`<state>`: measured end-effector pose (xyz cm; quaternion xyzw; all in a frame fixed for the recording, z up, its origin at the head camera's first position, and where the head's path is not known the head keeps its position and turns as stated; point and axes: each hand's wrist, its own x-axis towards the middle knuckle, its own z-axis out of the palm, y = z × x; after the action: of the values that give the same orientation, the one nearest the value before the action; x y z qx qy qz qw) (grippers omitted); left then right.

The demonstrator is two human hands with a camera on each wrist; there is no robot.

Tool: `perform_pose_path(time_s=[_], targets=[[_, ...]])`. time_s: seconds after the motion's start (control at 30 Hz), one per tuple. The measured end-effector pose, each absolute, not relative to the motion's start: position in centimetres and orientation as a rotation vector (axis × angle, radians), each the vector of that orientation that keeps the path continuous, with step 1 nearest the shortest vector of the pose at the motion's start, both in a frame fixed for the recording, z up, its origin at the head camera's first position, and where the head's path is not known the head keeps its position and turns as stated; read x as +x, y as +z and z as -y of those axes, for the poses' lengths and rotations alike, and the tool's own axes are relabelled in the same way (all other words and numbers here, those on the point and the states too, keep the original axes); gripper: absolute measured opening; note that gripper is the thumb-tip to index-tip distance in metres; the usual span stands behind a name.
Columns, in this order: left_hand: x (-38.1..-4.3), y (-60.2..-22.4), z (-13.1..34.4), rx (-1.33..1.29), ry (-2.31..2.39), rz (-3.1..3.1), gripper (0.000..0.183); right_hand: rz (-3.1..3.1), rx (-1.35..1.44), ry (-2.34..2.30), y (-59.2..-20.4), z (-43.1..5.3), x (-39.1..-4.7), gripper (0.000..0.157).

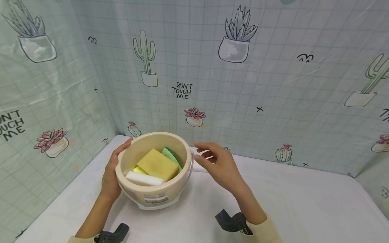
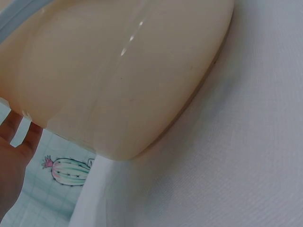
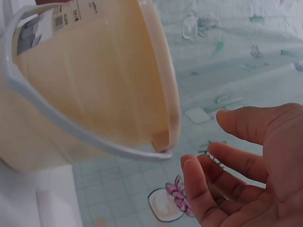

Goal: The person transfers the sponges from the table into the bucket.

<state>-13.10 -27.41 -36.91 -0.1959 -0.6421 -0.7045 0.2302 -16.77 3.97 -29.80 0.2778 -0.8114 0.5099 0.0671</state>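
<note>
A cream bucket stands on the left of the white table, its grey-white bail handle hanging down the near side. My left hand rests along its left outer wall, fingertips right at the rim; in the left wrist view the fingers touch the wall. Inside lie a yellow sponge, a green sponge, a white block and a bright yellow piece partly hidden beneath. My right hand hovers just right of the rim, fingers loosely bent, holding nothing.
A flat white item lies behind the bucket on its right, partly hidden. The white table reaches out to the right. Cloth walls printed with potted plants stand at the back and left.
</note>
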Motion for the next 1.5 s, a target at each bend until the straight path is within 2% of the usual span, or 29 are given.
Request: perform_pose_path(time_s=[0.4, 1.03, 1.5], targets=[[-13.1, -37.0, 27.3, -0.546, -1.950, 1.760, 0.052, 2.483, 0.691, 1.537, -32.7, -5.6, -18.5, 0.037], [-13.2, -37.1, 27.5, -0.569, -1.950, 1.751, 0.052, 2.719, 0.504, 1.447, -37.7, -6.6, -21.4, 0.055], [-13.3, -37.1, 27.5, -0.579, -1.967, 1.739, 0.052, 2.748, 0.397, 1.602, -40.5, -5.7, -22.2, 0.075]])
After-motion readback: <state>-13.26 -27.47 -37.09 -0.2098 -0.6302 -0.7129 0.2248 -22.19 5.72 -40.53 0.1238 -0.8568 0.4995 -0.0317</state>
